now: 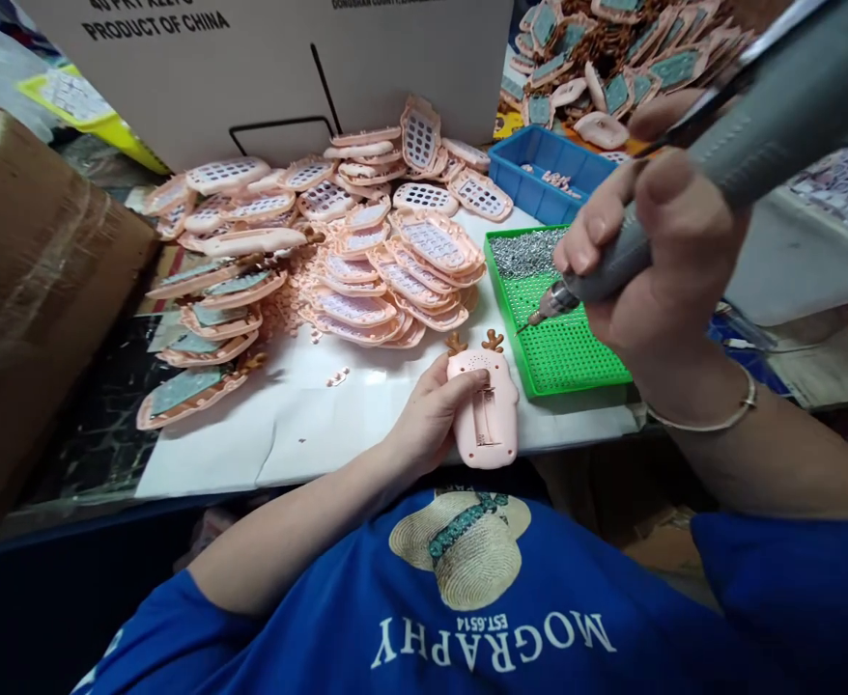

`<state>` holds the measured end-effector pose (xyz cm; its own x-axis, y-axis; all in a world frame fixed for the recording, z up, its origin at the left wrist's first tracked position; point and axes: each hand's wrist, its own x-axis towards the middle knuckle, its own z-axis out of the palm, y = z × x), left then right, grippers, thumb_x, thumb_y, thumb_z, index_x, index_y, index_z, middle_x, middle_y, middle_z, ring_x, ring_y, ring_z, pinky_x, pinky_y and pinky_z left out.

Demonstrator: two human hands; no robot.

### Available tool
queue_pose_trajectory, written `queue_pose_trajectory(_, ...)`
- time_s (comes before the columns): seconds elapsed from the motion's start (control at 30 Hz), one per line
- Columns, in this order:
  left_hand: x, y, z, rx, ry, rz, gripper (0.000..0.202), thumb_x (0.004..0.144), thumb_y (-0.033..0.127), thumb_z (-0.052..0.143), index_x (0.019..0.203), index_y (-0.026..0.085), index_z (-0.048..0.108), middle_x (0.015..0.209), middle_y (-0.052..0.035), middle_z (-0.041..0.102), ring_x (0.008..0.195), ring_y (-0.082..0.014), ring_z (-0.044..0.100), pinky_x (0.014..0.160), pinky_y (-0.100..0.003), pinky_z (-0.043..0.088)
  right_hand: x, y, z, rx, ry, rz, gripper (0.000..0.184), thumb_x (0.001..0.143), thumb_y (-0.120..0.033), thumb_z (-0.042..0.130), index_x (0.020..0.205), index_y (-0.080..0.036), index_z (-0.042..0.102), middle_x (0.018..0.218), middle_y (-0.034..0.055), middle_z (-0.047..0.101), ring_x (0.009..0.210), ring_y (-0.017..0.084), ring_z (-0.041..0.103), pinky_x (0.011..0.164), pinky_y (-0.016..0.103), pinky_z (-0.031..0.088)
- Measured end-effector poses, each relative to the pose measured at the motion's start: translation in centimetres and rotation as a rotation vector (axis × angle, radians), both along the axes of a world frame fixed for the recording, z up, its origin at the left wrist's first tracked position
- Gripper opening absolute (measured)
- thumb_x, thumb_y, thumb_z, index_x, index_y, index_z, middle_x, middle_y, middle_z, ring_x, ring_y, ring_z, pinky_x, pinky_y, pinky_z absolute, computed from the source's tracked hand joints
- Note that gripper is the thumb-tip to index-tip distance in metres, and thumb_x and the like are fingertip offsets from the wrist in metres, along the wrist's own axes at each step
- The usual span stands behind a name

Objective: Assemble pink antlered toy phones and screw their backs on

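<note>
My left hand (pixel 431 410) grips a pink toy phone (pixel 494 410) with brown antlers, its back facing up and my thumb lying across it. The open battery slot and several screw holes show on that back. Wrapped in my right hand (pixel 663 241) is a grey electric screwdriver (pixel 623 253), its bit slanting down to the left over the green perforated tray (pixel 561 357). Small silver screws (pixel 529 253) lie heaped at the tray's far end. Whether a screw sits on the bit is too small to tell.
Stacks of pink shell halves (pixel 366 280) with white keypads rise beyond the phone. Further left lean halves with green circuit boards (pixel 192 386). A blue bin (pixel 540 169) stands behind the tray, cardboard boxes (pixel 40 290) at left and back, a pale tub (pixel 793 261) at right.
</note>
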<state>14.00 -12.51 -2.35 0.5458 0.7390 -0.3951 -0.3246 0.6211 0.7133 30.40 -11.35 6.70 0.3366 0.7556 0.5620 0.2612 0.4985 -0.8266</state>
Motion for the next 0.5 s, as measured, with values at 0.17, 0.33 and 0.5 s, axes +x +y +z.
queue_pose_trajectory(0.17,0.1,-0.1,-0.2,0.014,-0.032,0.014,0.035,0.073,0.023,0.077,0.101,0.015,0.057,0.084,-0.0029,0.071,0.071,-0.0151,0.066,0.069,-0.028,0.055,-2.0,-1.7,0.3,0.057,0.11,0.2,0.036,0.08,-0.052,0.075,0.102,-0.03,0.057,0.062,-0.0055,0.044,0.041,0.013,0.041,0.041,0.031,0.04)
queue_pose_trajectory(0.33,0.1,-0.1,-0.3,0.033,-0.035,0.011,0.034,0.073,0.024,0.078,0.099,0.016,0.057,0.087,-0.0024,0.07,0.075,-0.0151,0.066,0.072,-0.029,0.054,-2.3,-1.0,-1.5,0.077,0.244,0.354,0.025,0.077,-0.037,0.08,0.099,-0.03,0.067,0.061,-0.0058,0.053,0.043,0.014,0.047,0.04,0.031,0.035)
queue_pose_trajectory(0.5,0.0,-0.1,-0.2,0.006,-0.019,0.001,0.038,0.072,0.023,0.079,0.101,0.016,0.057,0.088,-0.0023,0.07,0.074,-0.0141,0.064,0.071,-0.028,0.053,-2.6,-1.0,-2.8,0.007,0.276,0.381,0.028,0.074,-0.04,0.082,0.091,-0.029,0.062,0.058,-0.0091,0.052,0.041,0.01,0.044,0.039,0.026,0.034)
